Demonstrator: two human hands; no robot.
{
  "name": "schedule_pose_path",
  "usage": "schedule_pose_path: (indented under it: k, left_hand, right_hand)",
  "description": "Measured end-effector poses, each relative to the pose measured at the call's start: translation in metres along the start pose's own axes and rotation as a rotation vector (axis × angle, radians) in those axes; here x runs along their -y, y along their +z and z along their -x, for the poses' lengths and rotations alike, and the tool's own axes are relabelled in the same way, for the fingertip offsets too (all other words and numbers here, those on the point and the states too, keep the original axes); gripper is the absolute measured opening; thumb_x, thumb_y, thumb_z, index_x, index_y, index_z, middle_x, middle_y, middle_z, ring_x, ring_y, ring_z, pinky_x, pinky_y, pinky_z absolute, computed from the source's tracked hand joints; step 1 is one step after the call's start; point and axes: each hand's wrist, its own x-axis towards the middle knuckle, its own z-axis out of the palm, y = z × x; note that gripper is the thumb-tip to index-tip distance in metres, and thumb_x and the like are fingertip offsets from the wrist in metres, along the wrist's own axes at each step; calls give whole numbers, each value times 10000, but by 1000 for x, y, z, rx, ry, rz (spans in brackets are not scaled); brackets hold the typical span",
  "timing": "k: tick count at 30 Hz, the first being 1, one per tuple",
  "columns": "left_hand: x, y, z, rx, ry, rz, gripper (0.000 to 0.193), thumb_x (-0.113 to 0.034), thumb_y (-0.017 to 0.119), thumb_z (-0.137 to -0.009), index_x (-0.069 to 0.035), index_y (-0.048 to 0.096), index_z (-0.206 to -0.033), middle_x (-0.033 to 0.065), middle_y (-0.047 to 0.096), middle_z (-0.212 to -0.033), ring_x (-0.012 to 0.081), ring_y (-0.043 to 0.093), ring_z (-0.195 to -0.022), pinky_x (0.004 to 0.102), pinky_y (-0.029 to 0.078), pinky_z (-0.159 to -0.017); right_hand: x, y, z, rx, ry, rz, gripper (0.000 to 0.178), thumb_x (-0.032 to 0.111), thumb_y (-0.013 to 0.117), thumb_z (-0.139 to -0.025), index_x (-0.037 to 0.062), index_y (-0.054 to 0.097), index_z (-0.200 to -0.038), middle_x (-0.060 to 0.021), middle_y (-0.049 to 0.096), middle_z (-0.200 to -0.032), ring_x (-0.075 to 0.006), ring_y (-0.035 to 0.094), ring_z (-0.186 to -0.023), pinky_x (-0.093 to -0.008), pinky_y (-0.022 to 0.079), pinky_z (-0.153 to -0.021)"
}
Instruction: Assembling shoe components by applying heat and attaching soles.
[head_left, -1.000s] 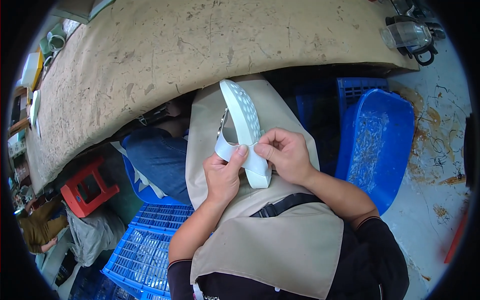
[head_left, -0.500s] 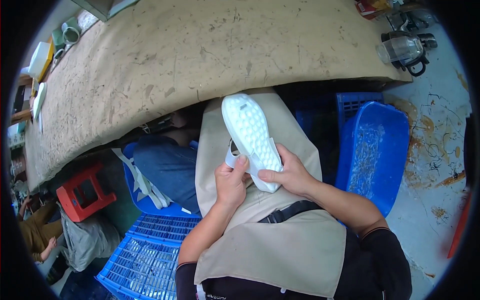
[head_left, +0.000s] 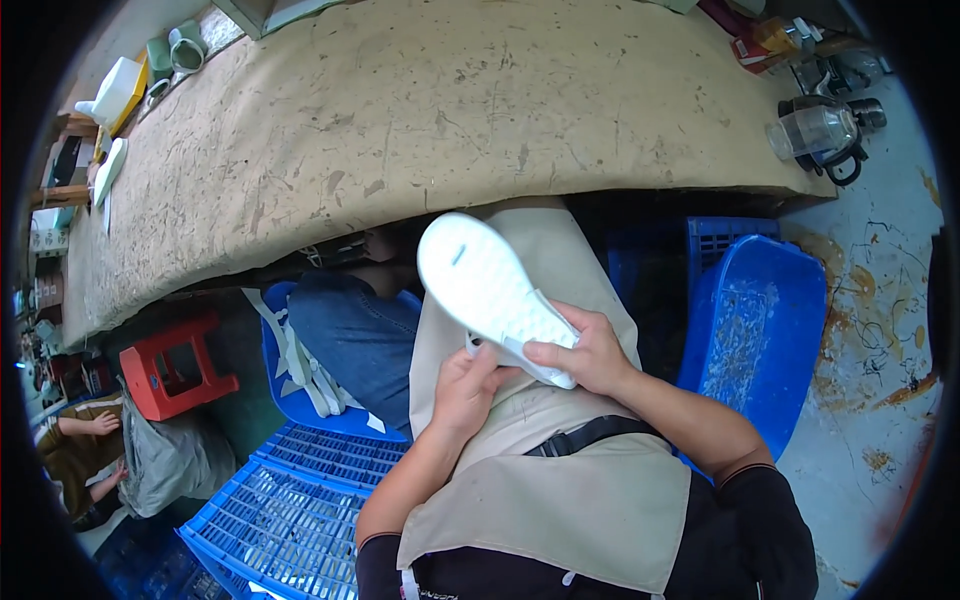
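Note:
A white sandal (head_left: 485, 285) is held over my lap, its bumpy sole turned up toward me. One rounded end points up and left, away from my body. My left hand (head_left: 468, 388) grips the lower left edge beside a strap, thumb uppermost. Around the near right end, my right hand (head_left: 588, 352) is closed with its thumb pressed on the sole. The undersides of both hands' grips are hidden. Beneath the sandal lies the beige apron (head_left: 545, 480) that covers my lap.
A worn beige-covered table (head_left: 480, 110) spans the far side. Blue bins (head_left: 755, 330) stand at my right; a blue crate (head_left: 290, 500) and white strips (head_left: 310, 375) in a blue container are at left. Farther left are a red stool (head_left: 180, 365) and another person's hand (head_left: 103, 424).
The sandal has tilted, its far end swinging left and its sole catching more light. Both hands keep hold of it. The whole view has shifted slightly.

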Motion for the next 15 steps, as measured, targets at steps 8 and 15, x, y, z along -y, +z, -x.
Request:
schedule_pose_path:
  k: [8, 15]
  left_hand:
    - [-72, -28, -22, -254, 470, -517, 457, -217, 595, -946, -21, 523, -1353, 126, 634, -1157, 170, 592, -853, 263, 483, -778]
    - [-65, -20, -29, -408, 254, -962, 317, -253, 662, -915, 54, 726, -870, 74, 643, -740, 139, 503, -606, 241, 401, -582]
  right_hand:
    - [7, -13, 1, 300, -416, 811, 503, 160, 740, -801, 62, 638, -1284, -147, 626, -1110, -239, 627, -822, -275, 519, -742]
    - [-6, -28, -7, 365, -723, 932, 505, 199, 716, -824, 205, 630, -1321, -124, 587, -1044, -229, 583, -711, -293, 510, -597]
